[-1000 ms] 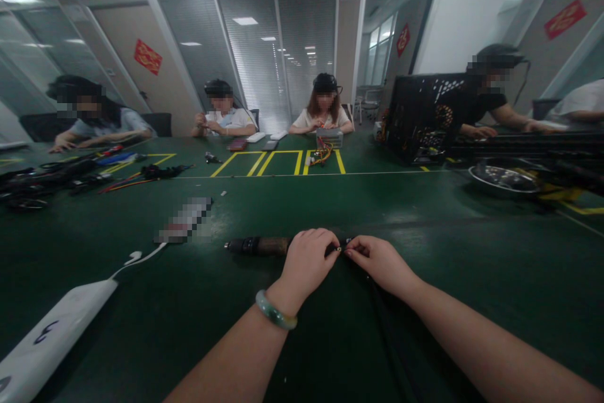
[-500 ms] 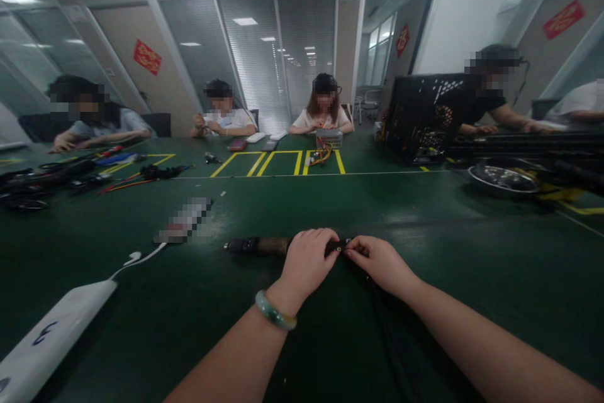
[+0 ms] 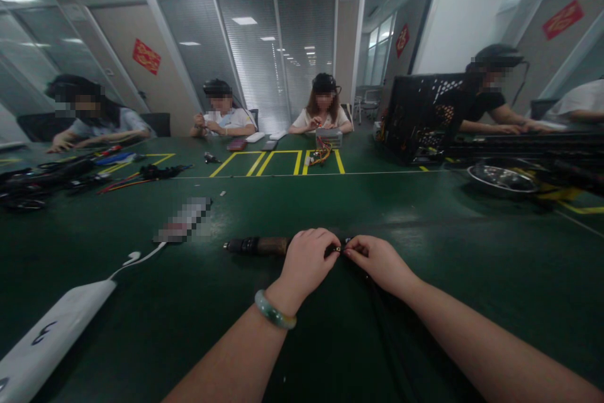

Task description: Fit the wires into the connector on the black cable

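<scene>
A dark rod-like tool point(image 3: 257, 245) with a brown middle and black ends lies across the green table point(image 3: 330, 208) in front of me. My left hand point(image 3: 306, 263), a green bangle on its wrist, is closed over the tool's right part. My right hand point(image 3: 377, 261) pinches a small dark piece at the tool's right end, fingertips touching those of the left hand. A black cable point(image 3: 384, 327) runs from there toward me between my forearms.
A white power strip point(image 3: 51, 331) with a white plug lies at the near left, a blurred flat object point(image 3: 184, 220) beyond it. Cables and tools lie at the far left. A black computer case point(image 3: 419, 117) and a metal dish point(image 3: 503, 178) stand at right. Several people sit around.
</scene>
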`<state>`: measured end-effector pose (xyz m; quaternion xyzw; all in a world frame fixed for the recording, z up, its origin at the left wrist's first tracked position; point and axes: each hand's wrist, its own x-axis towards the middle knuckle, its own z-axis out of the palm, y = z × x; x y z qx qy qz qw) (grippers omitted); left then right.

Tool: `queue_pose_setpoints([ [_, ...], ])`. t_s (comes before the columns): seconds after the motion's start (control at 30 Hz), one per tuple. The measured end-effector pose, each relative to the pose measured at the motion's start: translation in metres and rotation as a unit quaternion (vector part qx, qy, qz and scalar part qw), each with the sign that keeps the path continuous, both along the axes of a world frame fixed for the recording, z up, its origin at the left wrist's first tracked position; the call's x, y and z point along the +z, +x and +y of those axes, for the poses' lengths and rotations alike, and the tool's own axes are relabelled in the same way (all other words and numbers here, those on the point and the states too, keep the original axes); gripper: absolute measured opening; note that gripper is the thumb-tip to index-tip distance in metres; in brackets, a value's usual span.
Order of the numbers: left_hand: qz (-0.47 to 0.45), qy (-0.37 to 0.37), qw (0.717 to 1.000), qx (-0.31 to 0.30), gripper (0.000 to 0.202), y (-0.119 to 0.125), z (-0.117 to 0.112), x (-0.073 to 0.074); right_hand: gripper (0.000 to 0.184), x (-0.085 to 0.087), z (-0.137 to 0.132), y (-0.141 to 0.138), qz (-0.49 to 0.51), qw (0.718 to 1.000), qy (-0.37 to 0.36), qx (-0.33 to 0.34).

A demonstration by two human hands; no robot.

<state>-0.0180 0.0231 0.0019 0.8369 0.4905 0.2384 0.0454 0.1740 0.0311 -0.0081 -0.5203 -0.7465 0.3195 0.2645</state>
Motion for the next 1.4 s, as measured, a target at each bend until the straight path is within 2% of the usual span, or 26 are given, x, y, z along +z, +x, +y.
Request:
queue_pose_setpoints([
  [0.27,-0.008,-0.006,1.0,0.02,0.014,0.0008,-0.0011,0.0016,0.016,-0.0014,0.0011,0.0003,0.001,1.0,-0.001,0.0],
  [0.63,-0.003,0.001,1.0,0.006,0.01,0.0004,0.0005,-0.0008,0.015,-0.0063,0.0017,0.0009,0.005,1.0,0.007,-0.005],
  [1.07,-0.021,0.001,1.0,0.014,0.016,0.0008,-0.0008,-0.0001,0.014,0.0033,-0.0015,-0.0004,-0.004,1.0,0.001,-0.012],
  [1.4,-0.018,0.011,1.0,-0.005,0.014,-0.0003,0.0009,-0.0027,0.015,-0.003,0.0011,-0.0006,0.008,1.0,0.004,-0.01],
])
